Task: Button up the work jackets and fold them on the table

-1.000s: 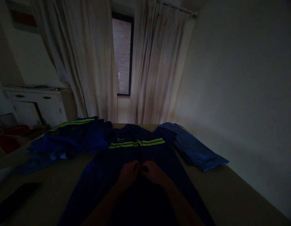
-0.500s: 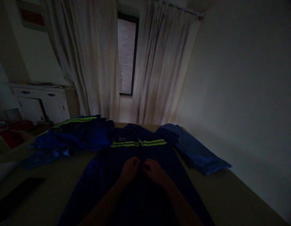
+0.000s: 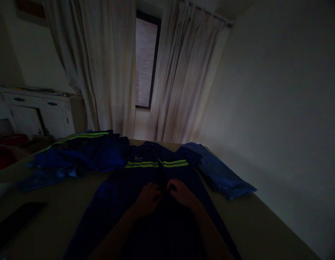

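A dark blue work jacket (image 3: 121, 195) with a yellow-green reflective band across the chest lies flat on the table (image 3: 265, 231) in front of me. My left hand (image 3: 149, 197) and my right hand (image 3: 180, 193) rest close together on its front opening, a little below the band. Both hands have their fingers curled and pinched at the jacket's middle seam. The room is dim, so what the fingers grip on the seam is too small to make out.
A second blue garment with reflective stripes (image 3: 75, 155) is heaped at the left. A folded lighter blue garment (image 3: 224, 173) lies at the right. A dark flat object (image 3: 15, 224) sits near the left edge. Curtains, a window and a white cabinet (image 3: 37, 112) stand behind.
Both hands have crept slightly up the jacket's front seam toward the reflective band, staying close together. The view has shifted a little.
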The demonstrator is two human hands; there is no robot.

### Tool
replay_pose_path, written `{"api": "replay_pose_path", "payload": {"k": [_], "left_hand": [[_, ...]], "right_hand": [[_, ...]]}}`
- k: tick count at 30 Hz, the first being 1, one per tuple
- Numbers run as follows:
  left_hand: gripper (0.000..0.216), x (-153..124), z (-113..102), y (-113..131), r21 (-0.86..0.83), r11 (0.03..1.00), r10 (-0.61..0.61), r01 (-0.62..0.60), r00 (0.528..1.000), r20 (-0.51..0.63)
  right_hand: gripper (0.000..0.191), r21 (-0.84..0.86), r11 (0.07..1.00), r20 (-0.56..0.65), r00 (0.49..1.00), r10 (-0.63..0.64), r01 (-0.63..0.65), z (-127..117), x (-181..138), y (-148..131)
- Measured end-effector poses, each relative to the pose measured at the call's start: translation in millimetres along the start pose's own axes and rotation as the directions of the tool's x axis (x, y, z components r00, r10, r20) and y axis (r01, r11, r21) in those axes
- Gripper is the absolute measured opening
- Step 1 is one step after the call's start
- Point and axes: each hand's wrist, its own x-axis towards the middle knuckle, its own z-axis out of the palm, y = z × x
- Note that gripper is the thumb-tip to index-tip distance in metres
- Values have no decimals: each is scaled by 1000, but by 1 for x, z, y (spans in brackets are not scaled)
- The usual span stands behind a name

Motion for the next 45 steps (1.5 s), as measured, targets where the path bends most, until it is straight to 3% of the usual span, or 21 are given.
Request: {"api": "replay_pose_path", "payload": {"k": [3, 5, 9, 12, 14, 17, 21, 26, 29, 36, 45], "left_hand": [[37, -1, -2, 3, 92, 995, 29, -33, 999, 39], [36, -1, -2, 4, 103, 994, 43, -47, 998, 38], [21, -2, 3, 9, 119, 992, 42, -36, 998, -52], [22, -1, 5, 19, 23, 999, 36, -33, 992, -123], [26, -1, 3, 25, -110, 994, -3, -9, 994, -113], [35, -3, -3, 30, -244, 968, -66, 65, 998, 4], [41, -10, -8, 33, -252, 951, -116, 178, 964, 240], [37, -16, -2, 36, -287, 922, -144, 260, 918, 370], [41, -15, 2, 33, -317, 907, -147, 277, 914, 378], [51, -9, 11, 31, -414, 844, -220, 342, 924, 313], [59, -7, 22, 23, -486, 804, -209, 342, 929, 306]], "right_hand": [[16, -135, 989, 41, 997, 67, -61, 8, -23, -19], [18, -173, 980, 64, 992, 113, -100, 19, -43, -28], [21, -3, 994, 111, 988, 111, -111, 33, -78, -24], [22, 128, 977, 88, 984, 158, -169, 30, -90, -12], [15, 170, 967, 102, 979, 176, -191, 27, -92, -7], [33, 230, 960, 166, 978, 125, -162, 24, -91, -5], [29, 209, 971, 133, 987, 93, -119, 29, -91, -5], [17, 161, 986, 101, 994, 33, -49, 34, -91, -9], [11, 199, 980, 78, 997, -23, 7, 35, -91, -14], [14, 213, 976, 40, 999, 28, -35, 31, -90, -12], [15, 207, 976, 6, 998, 68, -68, 36, -87, -5]]}}
